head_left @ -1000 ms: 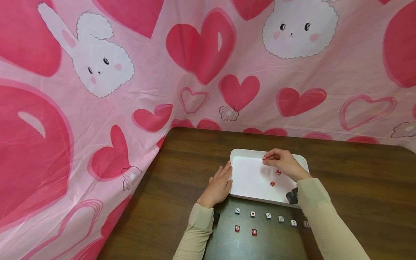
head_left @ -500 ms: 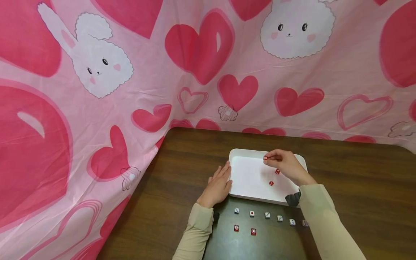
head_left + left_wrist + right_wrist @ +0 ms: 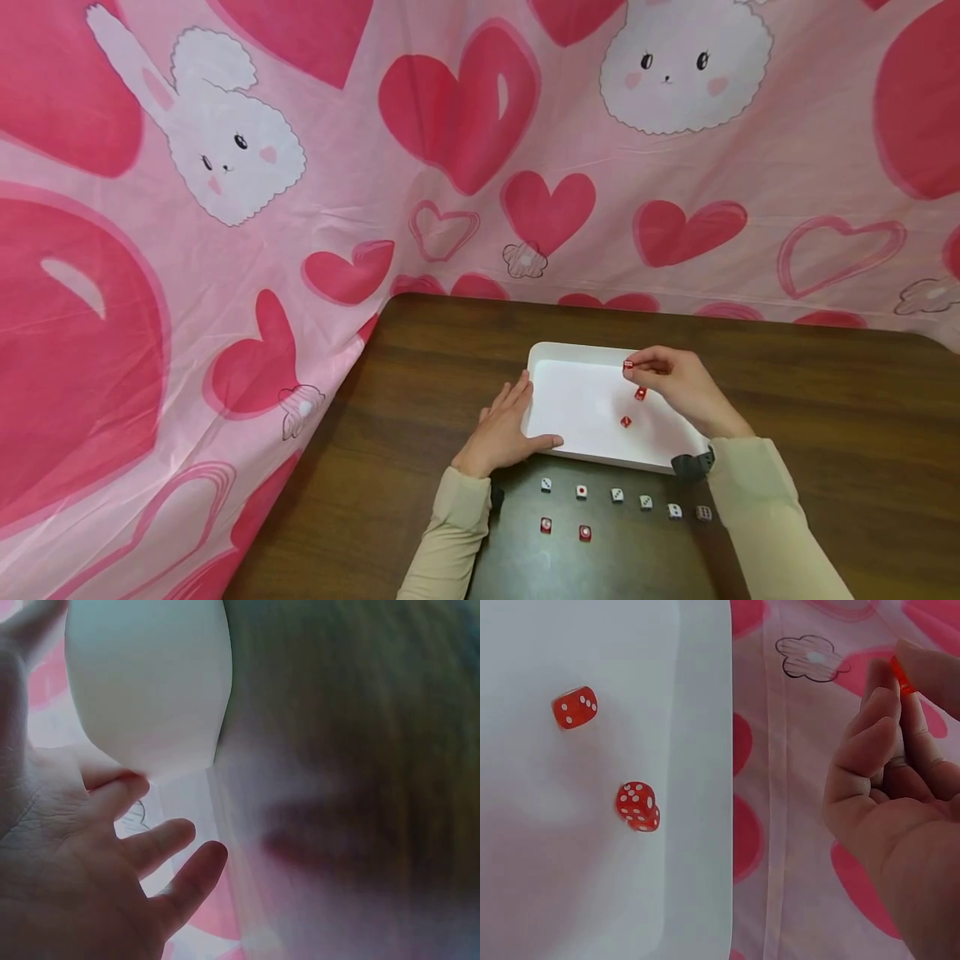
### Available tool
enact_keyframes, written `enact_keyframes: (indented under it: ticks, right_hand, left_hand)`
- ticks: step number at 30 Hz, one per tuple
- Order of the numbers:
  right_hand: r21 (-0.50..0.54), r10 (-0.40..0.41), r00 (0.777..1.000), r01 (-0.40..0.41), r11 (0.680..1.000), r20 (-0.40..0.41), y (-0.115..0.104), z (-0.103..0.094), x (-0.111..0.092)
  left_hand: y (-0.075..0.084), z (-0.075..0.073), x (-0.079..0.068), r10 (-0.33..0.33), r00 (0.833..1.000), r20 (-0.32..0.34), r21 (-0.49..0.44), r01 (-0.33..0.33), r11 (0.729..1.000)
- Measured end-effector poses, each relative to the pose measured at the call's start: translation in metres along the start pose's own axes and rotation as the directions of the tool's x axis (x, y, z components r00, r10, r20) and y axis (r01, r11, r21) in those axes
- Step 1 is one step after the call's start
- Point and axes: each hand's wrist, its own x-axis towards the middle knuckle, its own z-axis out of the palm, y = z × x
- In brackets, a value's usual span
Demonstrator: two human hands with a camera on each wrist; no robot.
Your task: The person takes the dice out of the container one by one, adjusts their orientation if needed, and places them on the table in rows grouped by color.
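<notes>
From where I stand, the left forearm reaches straight ahead, and the left hand [image 3: 501, 432] lies along the side wall of the white tray [image 3: 573, 404], its fingers extended against the wall, its thumb spread out over the near rim. The right arm slants inward, so the right hand [image 3: 678, 379] is above the tray's far part, wrist bent a little, thumb and fingertips pinching 1 red die [image 3: 628, 365]. That held die is up in front of the right hand's knuckles, on the side toward the left hand.

Just under the right fingertips lies a second red die [image 3: 641, 393] on the tray floor; a third red die [image 3: 626, 422] sits closer to the person, between the hands. The dark wrist piece [image 3: 692, 465] and right sleeve [image 3: 757, 492] block my view of the tray's near corner below the right hand.

Nearer the person than either hand, 6 white dice [image 3: 617, 496] run in a row across the table [image 3: 420, 400], with 2 more red dice [image 3: 585, 533] behind that row, toward the body. Pink heart-printed cloth [image 3: 352, 192] hangs beyond the hands.
</notes>
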Motion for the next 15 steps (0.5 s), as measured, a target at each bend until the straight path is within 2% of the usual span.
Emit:
enact_keyframes:
  ticks: [15]
  right_hand:
    - [0.034,-0.035,0.998,0.037,0.999,-0.047,0.003,0.001,-0.019]
  left_hand:
    - [-0.002,0.001,0.003,0.011,1.0,-0.009,0.003,-0.011,1.0]
